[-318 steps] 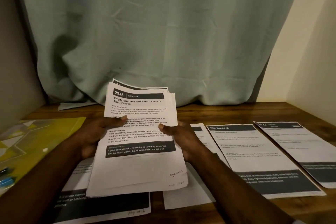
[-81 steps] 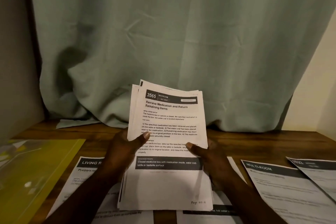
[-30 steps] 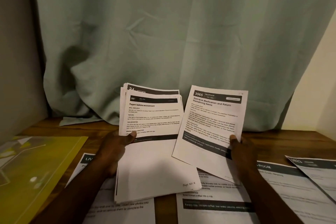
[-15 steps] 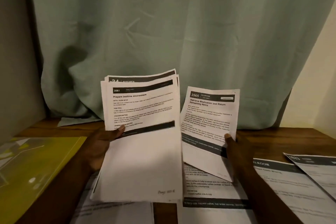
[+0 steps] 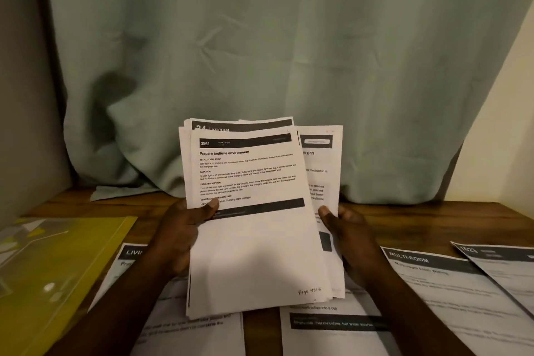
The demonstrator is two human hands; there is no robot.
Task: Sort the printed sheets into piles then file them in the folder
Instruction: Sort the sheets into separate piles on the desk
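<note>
"Yellow folder (image 5: 57,263); where does it lie?"

"Flat on the wooden table (image 5: 419,217), left of the stack of sheets (image 5: 254,240); apart from it, no hand on it."

"And the stack itself?"

"Held up above the table, tilted toward the camera, in front of the green curtain (image 5: 260,52); its top page is headed 3561, 'Prepare bedtime environment'; a page headed KITCHEN peeks out behind its upper edge."

"Who has hold of it?"

"The left hand (image 5: 176,240) grips the stack's left edge; thumb across the top page, fingers hidden underneath."

"The other one?"

"The right hand (image 5: 346,237) is at the stack's right edge; its thumb pinches a single sheet (image 5: 320,170) that sticks out rightward from behind the top page; how deep in the stack that sheet sits, I cannot tell; the fingers are hidden behind the paper."

"What lies beneath the stack?"

"Printed pages flat on the table; a sheet headed LIVIN (image 5: 130,254) below the stack's left side; a coffee sheet (image 5: 332,324) below its right side; a MULTI-ROOM sheet (image 5: 448,292) right of the stack; a far sheet (image 5: 505,263) farther right, its edge against the MULTI-ROOM sheet's."
</note>
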